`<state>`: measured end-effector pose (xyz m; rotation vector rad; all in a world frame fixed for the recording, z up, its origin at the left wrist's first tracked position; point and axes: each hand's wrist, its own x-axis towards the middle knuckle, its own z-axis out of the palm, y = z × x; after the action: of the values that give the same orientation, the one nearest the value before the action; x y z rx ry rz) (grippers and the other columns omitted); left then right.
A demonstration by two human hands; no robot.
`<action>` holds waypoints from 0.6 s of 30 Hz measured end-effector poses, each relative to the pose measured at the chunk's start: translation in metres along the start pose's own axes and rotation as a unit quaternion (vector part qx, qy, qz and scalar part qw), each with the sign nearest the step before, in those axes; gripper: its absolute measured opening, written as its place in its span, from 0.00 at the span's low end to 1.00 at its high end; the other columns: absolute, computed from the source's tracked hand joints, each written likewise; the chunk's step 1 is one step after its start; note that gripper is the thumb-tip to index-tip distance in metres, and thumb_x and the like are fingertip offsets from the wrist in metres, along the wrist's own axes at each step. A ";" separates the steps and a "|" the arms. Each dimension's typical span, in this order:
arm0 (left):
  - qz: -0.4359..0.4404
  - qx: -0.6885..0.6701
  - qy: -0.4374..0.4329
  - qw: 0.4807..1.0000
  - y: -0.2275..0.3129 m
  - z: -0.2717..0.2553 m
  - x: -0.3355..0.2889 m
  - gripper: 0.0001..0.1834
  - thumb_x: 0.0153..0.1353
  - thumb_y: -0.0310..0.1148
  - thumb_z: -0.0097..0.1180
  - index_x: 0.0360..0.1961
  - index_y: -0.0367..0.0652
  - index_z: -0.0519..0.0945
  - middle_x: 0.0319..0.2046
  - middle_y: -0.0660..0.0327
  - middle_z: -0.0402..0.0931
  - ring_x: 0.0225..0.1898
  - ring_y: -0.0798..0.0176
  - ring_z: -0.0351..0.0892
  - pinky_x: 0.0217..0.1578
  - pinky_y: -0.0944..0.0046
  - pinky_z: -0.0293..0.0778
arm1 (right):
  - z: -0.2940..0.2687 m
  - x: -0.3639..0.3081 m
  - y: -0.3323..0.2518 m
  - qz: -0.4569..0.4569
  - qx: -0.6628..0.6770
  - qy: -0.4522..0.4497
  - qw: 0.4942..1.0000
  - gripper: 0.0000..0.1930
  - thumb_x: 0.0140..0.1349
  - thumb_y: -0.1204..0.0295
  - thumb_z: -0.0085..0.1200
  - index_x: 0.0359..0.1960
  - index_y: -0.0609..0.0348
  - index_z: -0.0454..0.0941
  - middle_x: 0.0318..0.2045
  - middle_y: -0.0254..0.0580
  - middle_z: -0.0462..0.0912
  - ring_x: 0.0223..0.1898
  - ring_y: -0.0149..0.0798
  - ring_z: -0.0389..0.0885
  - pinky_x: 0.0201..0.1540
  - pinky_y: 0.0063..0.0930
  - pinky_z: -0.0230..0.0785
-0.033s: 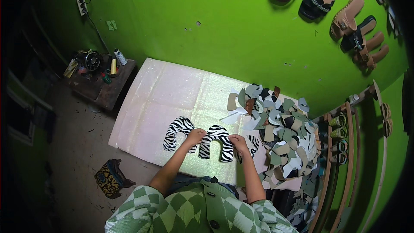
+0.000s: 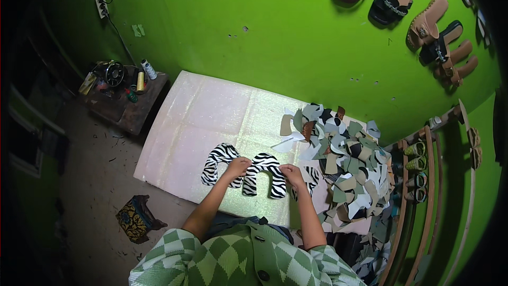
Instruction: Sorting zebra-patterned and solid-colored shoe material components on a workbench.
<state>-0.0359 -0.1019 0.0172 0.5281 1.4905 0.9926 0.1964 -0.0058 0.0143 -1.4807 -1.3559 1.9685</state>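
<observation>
Between my two hands is an arch-shaped zebra-print piece (image 2: pixel 263 163), black and white, its two legs toward me. My left hand (image 2: pixel 239 167) pinches its left side, fingers closed. Its right side is gripped by my right hand (image 2: pixel 290 172), also with closed fingers. To the left, partly behind my left hand, a second zebra-print piece (image 2: pixel 216 158) of like curved shape lies on the pale, shiny padded tabletop (image 2: pixel 174 143). Another zebra-print piece (image 2: pixel 313 179) shows beyond my right hand and wrist, partly covered by them.
A heap of grey, white, tan and green offcuts (image 2: pixel 352 180) covers the tabletop's right side. Sandals (image 2: pixel 391 0) hang on the green wall, and more stand on a wooden rack (image 2: pixel 423 180). A small dark table (image 2: pixel 127 108) holds thread spools (image 2: pixel 140 81). A patterned stool (image 2: pixel 138 220) stands on the floor.
</observation>
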 end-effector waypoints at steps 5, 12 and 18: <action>0.029 -0.004 0.052 0.998 -0.001 -0.065 -0.012 0.07 0.56 0.32 0.56 0.35 0.42 0.79 0.20 0.71 0.70 0.18 0.79 0.63 0.18 0.77 0.60 | 0.062 -0.003 -0.031 0.023 -0.009 -0.071 0.997 0.05 0.58 0.68 0.56 0.34 0.52 0.80 0.26 0.24 0.76 0.28 0.20 0.71 0.29 0.18 0.67; 0.157 0.105 0.230 0.955 -0.041 -0.128 0.005 0.08 0.53 0.33 0.60 0.33 0.42 0.82 0.25 0.62 0.80 0.27 0.71 0.77 0.31 0.71 0.71 | 0.147 0.028 -0.008 -0.046 0.036 -0.007 0.998 0.06 0.57 0.74 0.56 0.32 0.65 0.79 0.20 0.32 0.77 0.20 0.23 0.73 0.22 0.13 0.66; 0.186 0.131 0.286 0.931 -0.040 -0.131 0.011 0.06 0.50 0.31 0.62 0.28 0.41 0.80 0.24 0.60 0.80 0.26 0.68 0.79 0.30 0.69 0.72 | 0.176 0.041 0.011 -0.145 -0.113 0.181 0.966 0.06 0.49 0.72 0.61 0.27 0.62 0.81 0.21 0.36 0.82 0.22 0.26 0.76 0.29 0.20 0.70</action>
<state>-0.1551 -0.1509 -0.0318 0.7774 2.1139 1.3249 0.0291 -0.0668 -0.0164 -1.5410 -1.5589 1.3235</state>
